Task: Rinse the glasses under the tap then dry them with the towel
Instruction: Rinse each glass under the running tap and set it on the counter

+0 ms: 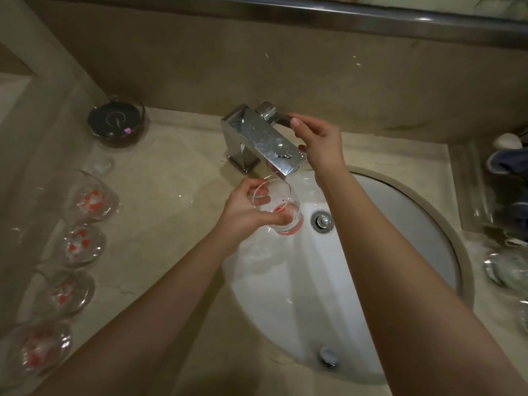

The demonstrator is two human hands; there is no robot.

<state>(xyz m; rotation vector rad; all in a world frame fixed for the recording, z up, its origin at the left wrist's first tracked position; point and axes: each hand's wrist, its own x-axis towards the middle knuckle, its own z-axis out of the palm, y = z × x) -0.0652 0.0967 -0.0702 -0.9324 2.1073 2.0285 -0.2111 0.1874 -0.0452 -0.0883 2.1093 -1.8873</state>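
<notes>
My left hand grips a clear glass with red marks near its base, tilted under the spout of the chrome tap above the white sink. My right hand rests on the tap's lever handle at the tap's back right, fingers curled around it. Whether water is running is hard to tell. Several more clear glasses with red marks stand in a row along the left of the counter. No towel shows.
A dark round dish sits at the back left of the beige stone counter. Glassware and dark objects crowd the right edge. The sink drain is in the basin middle. A wall and a ledge run behind.
</notes>
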